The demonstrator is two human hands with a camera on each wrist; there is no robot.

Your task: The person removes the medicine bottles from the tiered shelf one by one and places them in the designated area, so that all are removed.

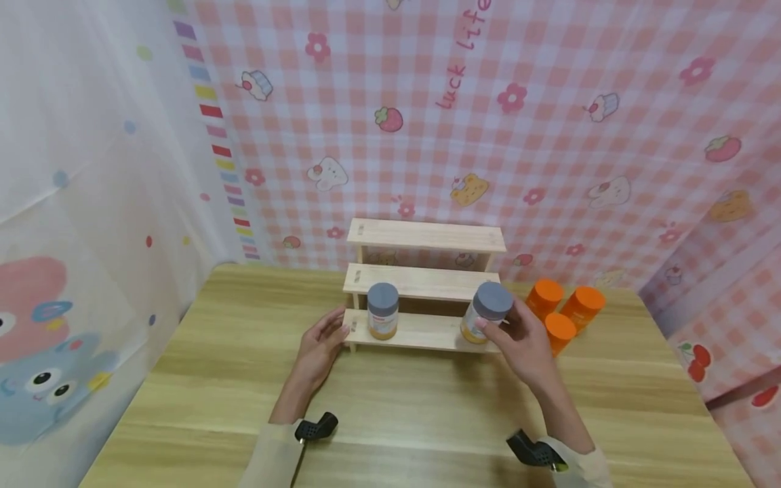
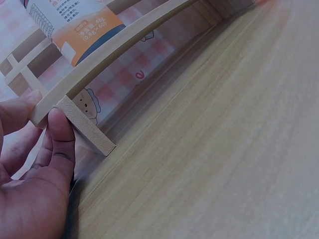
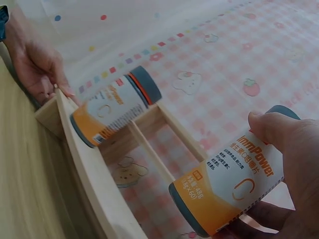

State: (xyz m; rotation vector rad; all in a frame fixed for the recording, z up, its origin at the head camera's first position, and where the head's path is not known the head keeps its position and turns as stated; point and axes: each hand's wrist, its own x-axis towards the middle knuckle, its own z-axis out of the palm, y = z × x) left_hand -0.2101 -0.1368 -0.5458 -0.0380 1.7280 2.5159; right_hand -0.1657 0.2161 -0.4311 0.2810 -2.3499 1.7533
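A three-tier wooden display rack stands on the table. My left hand pinches the left end of its lowest step, with thumb above and fingertips beneath, as the left wrist view shows. Near that end, a white and orange supplement bottle with a grey lid stands upright on the lowest step. My right hand grips a matching supplement bottle around its side, thumb on the front. In the head view this bottle is slightly tilted and overlaps the right end of the lowest step.
Three bottles with orange lids stand grouped on the wooden table, right of the rack and close to my right hand. A pink checkered cloth hangs right behind the rack. A white patterned cloth hangs at the left.
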